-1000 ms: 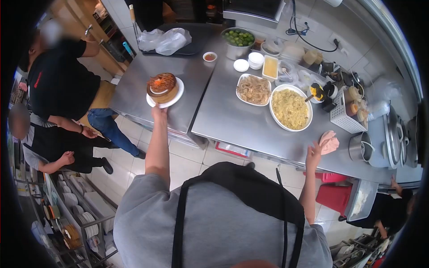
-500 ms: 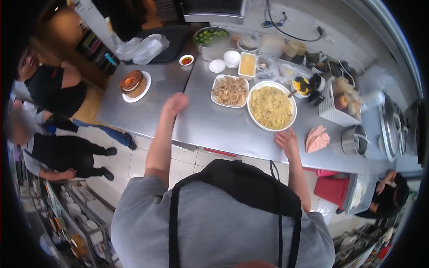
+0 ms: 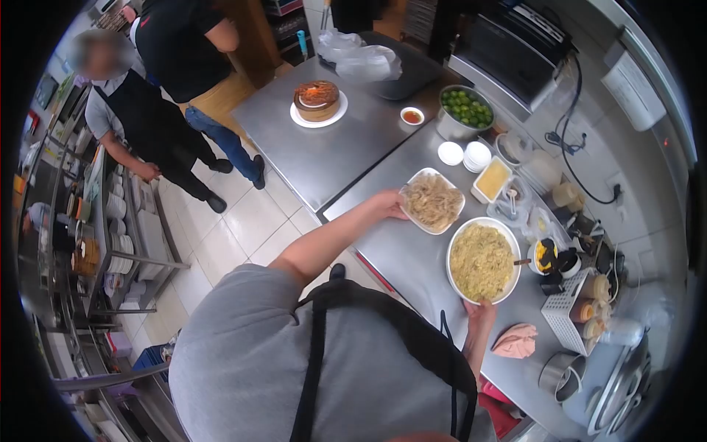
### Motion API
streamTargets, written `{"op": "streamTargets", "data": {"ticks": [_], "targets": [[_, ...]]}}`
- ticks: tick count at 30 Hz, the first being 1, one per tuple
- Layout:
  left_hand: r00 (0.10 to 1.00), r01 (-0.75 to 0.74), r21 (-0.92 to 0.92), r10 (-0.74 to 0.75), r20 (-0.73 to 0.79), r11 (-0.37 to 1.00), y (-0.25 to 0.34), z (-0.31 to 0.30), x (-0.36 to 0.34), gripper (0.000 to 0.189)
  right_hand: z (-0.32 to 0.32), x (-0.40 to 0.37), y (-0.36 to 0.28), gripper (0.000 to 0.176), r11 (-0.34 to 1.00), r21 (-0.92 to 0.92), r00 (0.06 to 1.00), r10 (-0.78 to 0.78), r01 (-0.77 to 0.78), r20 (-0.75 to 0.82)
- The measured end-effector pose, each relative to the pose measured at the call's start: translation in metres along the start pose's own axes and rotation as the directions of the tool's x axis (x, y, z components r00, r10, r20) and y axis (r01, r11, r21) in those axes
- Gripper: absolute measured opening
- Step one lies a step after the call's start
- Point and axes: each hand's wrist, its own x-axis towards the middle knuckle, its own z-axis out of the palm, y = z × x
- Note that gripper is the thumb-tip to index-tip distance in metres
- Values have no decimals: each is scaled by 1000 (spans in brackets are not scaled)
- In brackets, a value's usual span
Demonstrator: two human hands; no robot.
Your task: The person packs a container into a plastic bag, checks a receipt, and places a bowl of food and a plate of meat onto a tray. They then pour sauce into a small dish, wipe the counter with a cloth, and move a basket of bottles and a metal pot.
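My left hand (image 3: pixel 392 205) grips the near left edge of a white dish of pale shredded meat (image 3: pixel 433 201), with part of its fingers hidden by the dish. Beside that dish stands a large round white bowl (image 3: pixel 451 276) filled with a yellowish chopped mixture; a brown handle sticks out at its right. My right hand (image 3: pixel 482 312) holds the near rim of this bowl, its fingertips partly out of sight. A crumpled pink cloth (image 3: pixel 515 341) lies to the right of my right hand.
A round wooden container (image 3: pixel 318 112) with reddish food sits on a white plate at the far left. Behind the dishes are a pot of green limes (image 3: pixel 460 127), a tub (image 3: pixel 491 180) and a white basket (image 3: pixel 563 318). Two people stand beyond the counter's left edge.
The view has turned left. My left hand has moved from the bare counter to the dish of shredded meat and taken its edge. My right hand has moved onto the bowl's rim.
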Motion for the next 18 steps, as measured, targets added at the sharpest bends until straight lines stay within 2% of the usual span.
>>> {"op": "streamTargets", "data": {"ticks": [2,4,8,10,11,13,18], "targets": [[998,-20,2,20,-53,1000,17,-14,-42,46,9,-12,0,52,1000,-19,999,22,-21,31],[968,-45,35,52,-245,998,76,-4,-143,44,38,-20,11,52,998,-38,997,46,-44,56],[862,-169,36,165,-479,985,114,-69,-217,40,109,-17,33,51,988,-109,973,129,-110,192],[803,-218,36,200,-561,975,125,-109,-241,37,157,-11,44,50,983,-121,947,164,-135,276],[803,-215,37,198,-562,976,130,-128,-252,37,184,-8,50,50,981,-125,933,179,-146,312],[736,-308,-11,231,-636,951,141,-163,-265,36,230,10,67,48,954,-252,898,250,-164,361],[691,-327,-8,233,-685,945,161,-229,-270,35,332,51,110,47,926,-337,844,315,-173,433]]}}
